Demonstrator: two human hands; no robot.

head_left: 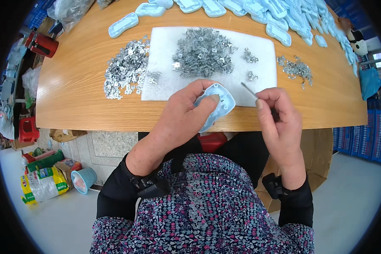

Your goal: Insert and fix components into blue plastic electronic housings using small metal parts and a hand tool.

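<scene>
Presently, left hand (184, 108) grips pale-blue moulded plastic shell (222, 108), thumb inside; right hand (282, 118), fingertips closed, pinches thin grey rod (249, 90), apparently metal.

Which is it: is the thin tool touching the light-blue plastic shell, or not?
Apart: the head view shows the white pad between the thin tool, held in the right hand, and the light-blue plastic shell in the left hand.

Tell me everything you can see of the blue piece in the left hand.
The light blue shell looks like moulded plastic: elongated and shallow, with a raised rim and small round details inside. It slants, hollow side toward the camera, by the table's near edge. The left hand grips it, thumb inside, hiding part.
</scene>
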